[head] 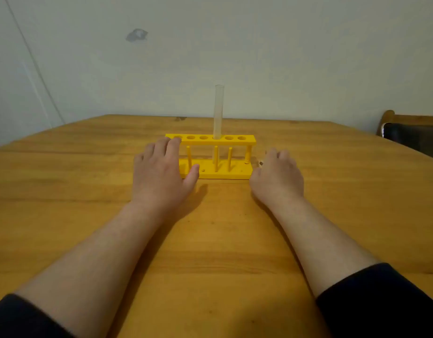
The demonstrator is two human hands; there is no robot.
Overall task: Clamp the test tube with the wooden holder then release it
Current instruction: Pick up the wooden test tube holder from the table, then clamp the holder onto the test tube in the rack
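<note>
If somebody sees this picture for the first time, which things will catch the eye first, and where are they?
The bright yellow rack at the table's middle stands out first, with one clear test tube upright in its fourth hole from the left. Next come the two bare hands: the left hand rests on the rack's left end, the right hand lies just beside its right end.

1. A single head-worn wide-angle view looks forward and down over the tabletop (88, 179), toward a pale wall (283, 57) in the upper half of the frame.
2. It sits close: both forearms enter from the bottom corners, ending mid-frame.
</note>
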